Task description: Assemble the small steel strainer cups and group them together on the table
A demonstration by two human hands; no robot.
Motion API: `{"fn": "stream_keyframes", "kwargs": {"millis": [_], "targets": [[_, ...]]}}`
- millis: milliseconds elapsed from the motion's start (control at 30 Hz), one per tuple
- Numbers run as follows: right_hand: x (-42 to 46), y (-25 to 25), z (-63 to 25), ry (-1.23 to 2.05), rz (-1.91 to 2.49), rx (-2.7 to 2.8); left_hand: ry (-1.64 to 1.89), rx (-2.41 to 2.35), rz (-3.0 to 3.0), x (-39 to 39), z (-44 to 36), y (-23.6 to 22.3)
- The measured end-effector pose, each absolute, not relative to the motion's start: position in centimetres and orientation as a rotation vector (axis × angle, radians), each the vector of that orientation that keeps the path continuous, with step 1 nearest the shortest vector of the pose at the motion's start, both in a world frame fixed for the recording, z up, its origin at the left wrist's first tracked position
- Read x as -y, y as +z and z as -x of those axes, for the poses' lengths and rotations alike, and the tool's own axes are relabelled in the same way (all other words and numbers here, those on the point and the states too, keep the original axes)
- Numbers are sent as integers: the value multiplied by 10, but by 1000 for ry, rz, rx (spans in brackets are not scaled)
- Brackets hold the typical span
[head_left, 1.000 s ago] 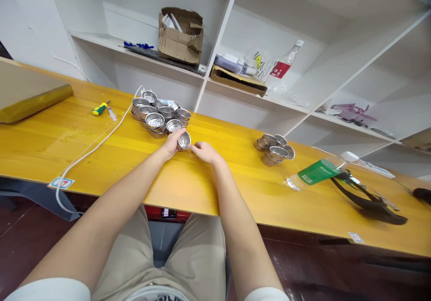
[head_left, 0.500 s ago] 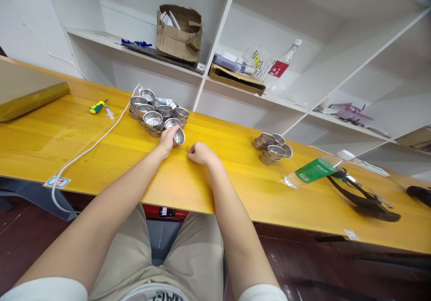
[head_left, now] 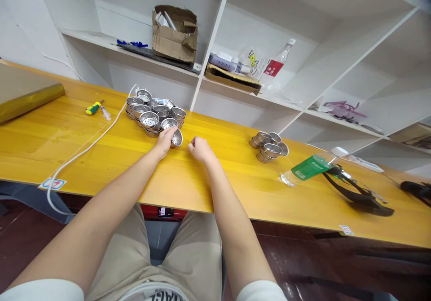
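Observation:
My left hand (head_left: 164, 140) is closed around the side of a metal strainer basket (head_left: 177, 138), which is tipped so its perforated inside faces right. Just to the right, my right hand (head_left: 200, 148) is closed with its fingertips toward that basket, a small gap between them. Whatever its fingers may pinch is hidden or too small to name. Behind my left hand stands a cluster of stacked strainer baskets (head_left: 149, 119), shiny and full of holes. A smaller group of strainer baskets (head_left: 272, 149) sits farther right on the yellow table (head_left: 182, 179).
A white cable (head_left: 90, 147) runs across the table, left of the cluster. Beyond it lies a green-yellow screwdriver (head_left: 93, 108). To the right are a green-labelled bottle (head_left: 311, 167) and a black visor-like object (head_left: 358, 197). Shelves with a cardboard box (head_left: 175, 36) rise behind.
The whole view has shifted slightly. My left hand keeps hold of the strainer basket. A thin bit visible at my right fingertips earlier no longer shows.

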State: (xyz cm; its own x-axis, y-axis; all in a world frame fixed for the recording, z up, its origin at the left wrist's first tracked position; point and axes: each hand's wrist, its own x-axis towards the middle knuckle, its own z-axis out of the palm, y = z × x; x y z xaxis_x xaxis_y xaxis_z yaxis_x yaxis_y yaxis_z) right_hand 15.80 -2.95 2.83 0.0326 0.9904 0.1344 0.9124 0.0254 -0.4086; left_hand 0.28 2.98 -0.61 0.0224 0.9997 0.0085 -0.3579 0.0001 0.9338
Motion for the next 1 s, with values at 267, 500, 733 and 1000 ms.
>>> {"fn": "stream_keyframes", "kwargs": {"millis": [267,500,733,1000], "targets": [[9,15,-169,525,1702,1527,1314,-918,-994,-27,-4,-4],[13,23,-158,1054,1526,1017,1289,-912,-1065,-25,-2,-5],[15,26,-158,1244,1398,913,1286,-908,-1120,-24,-2,-4],[13,26,-161,1070,1459,1049,1297,-942,-1204,-23,-3,-3]]}}
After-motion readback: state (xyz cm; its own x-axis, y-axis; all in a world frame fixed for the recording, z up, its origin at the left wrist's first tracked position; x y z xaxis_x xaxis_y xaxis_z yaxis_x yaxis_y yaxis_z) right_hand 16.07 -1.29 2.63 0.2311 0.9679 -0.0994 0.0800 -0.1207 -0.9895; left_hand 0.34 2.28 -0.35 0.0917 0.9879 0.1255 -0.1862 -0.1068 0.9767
